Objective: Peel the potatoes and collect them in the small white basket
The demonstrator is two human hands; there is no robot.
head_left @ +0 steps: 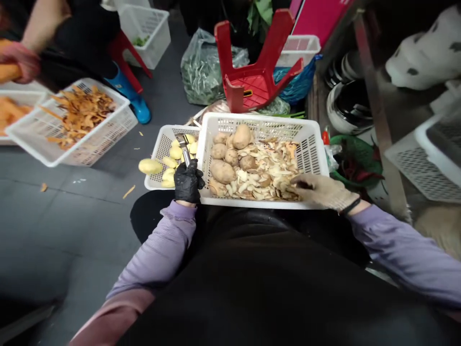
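Note:
Black-gloved, my left hand point(188, 183) is wrapped round a metal peeler point(185, 153), its head pointing up over the left basket. My right hand point(320, 191), in a beige glove, reaches over the right front of the white basket point(262, 203), its fingers apart above the peelings and nothing seen in them. Unpeeled brown potatoes point(222, 171) fill the left part of this basket, and potato peelings point(266, 175) cover the rest. Beside it on the left, a smaller white basket point(153, 179) holds peeled yellow potatoes point(175, 153). One peeled potato point(150, 166) shows at its left edge.
A basket of orange peelings point(81, 115) stands on the left, near another person's gloved hand point(27, 61) and blue boot point(142, 110). Ahead are a full plastic bag point(203, 67) and an upturned red stool point(252, 86). A green basket point(360, 158) and metal-edged shelf point(378, 101) are on the right.

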